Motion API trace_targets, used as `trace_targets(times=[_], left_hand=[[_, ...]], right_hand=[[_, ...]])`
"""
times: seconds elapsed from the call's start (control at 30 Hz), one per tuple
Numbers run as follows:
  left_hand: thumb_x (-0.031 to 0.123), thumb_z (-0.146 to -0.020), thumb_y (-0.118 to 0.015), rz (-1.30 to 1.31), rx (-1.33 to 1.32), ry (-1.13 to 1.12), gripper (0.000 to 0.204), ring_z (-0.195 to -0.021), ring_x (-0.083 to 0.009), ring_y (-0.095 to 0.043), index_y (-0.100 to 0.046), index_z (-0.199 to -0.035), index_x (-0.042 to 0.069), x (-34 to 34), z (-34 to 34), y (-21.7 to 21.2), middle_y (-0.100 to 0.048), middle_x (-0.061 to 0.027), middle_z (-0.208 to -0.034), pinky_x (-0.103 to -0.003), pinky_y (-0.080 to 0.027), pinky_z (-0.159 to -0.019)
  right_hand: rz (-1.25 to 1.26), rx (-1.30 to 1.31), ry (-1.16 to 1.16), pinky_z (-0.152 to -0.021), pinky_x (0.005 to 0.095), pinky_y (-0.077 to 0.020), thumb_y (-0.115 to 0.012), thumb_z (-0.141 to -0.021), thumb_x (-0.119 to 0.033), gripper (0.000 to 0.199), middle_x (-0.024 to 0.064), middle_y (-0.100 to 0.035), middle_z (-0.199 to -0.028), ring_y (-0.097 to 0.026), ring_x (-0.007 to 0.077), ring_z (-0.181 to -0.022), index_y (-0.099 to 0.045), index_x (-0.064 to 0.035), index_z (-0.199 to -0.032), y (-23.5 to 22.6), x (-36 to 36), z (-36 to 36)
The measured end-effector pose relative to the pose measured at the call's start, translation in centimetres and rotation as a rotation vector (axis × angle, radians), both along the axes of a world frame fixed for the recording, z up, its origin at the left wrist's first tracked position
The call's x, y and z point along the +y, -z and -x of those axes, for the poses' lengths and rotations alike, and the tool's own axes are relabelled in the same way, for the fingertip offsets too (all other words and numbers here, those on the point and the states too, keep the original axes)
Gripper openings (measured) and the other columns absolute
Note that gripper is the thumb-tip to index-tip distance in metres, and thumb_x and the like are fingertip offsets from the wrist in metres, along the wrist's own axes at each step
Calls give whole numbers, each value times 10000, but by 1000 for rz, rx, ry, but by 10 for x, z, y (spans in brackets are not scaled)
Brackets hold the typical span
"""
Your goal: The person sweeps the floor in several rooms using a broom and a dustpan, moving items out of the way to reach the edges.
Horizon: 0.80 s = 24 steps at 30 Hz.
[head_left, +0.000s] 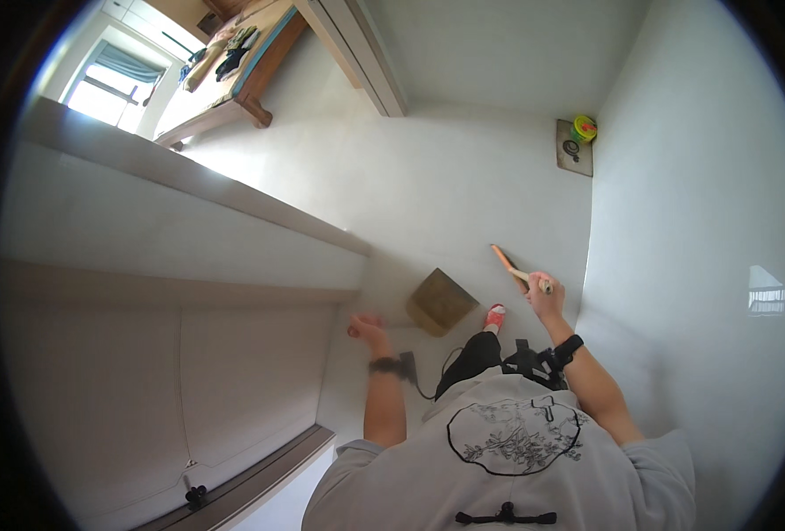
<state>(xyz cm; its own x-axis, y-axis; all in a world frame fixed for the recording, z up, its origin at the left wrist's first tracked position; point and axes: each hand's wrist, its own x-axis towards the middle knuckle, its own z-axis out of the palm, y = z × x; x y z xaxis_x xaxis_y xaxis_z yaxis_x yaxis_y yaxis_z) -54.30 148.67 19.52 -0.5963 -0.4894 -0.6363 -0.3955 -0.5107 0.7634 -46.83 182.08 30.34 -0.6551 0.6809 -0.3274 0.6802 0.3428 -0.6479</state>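
Right hand (546, 299) closed firmly round its cream, rod-shaped handle, the person holds a broom (501, 257) with a narrow orange head, which slants up and to the left over the smooth white floor (446, 177). Left hand (368, 328) has its fingers curled in, but it is blurred, and I cannot tell whether it grips anything. Just to its right is a squarish, brownish-olive dustpan (443, 303), between the two hands and left of the broom. A red-and-white shoe (495, 315) shows below the broom, near the dustpan. Both wrists wear dark bands, and the person's grey shirt (370, 500) bears a black branch print. Farther off, a yellow-green round container (584, 127) stands on a tan rectangular mat (566, 165) by the right-hand wall. At upper left, folded clothes (233, 60) lie on a brown wooden bed (258, 87).
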Motion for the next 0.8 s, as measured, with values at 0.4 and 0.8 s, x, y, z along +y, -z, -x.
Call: trace_targets(times=[0.4,0.8], left_hand=[[357,-790,-391,82,-74,-130,328,-444,-178,-377,-332,-601,95,-46,-3,38,-366,-36,-517,-334,-411,-427],[386,-784,-381,-39,81,-305,371,-477,-157,-364,-356,-526,121,-44,-30,64,-361,-12,-487,-371,-390,-466]], right_hand=[[579,132,155,-405,224,-453,-464,-760,-249,275,83,-536,-558,-530,128,-447,-534,-6,-869,25,16,105],[543,393,163,-452,215,-456,-460,-782,-227,268,87,-539,-612,-537,121,-503,-531,8,-888,67,14,82]])
